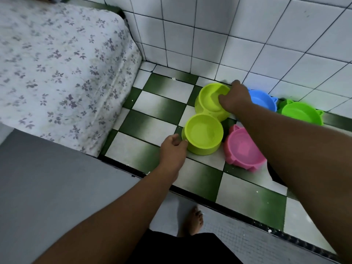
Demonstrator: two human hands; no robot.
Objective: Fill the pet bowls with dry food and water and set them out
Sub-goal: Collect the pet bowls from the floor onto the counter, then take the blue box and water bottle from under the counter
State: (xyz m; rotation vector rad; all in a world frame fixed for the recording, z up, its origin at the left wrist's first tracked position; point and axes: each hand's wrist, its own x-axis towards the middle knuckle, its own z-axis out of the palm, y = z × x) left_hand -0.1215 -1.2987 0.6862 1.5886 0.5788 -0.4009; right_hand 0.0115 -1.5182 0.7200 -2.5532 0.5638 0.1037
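Scene: A person bends over a yellow-green double pet bowl [207, 119] on the green-and-white tiled floor [162, 105], near the wall corner.
Left hand [173, 149]: fingers loosely curled against the near cup's outer wall, steadying that end.
Right hand [235, 98]: closed over the far cup's rim, thumb inside, apparently ready to lift.
Contents: both cups look empty.
Waiting nearby: a pink bowl [243, 149] just beside; a blue bowl [263, 101] and a green bowl [301, 113] lined along the wall.
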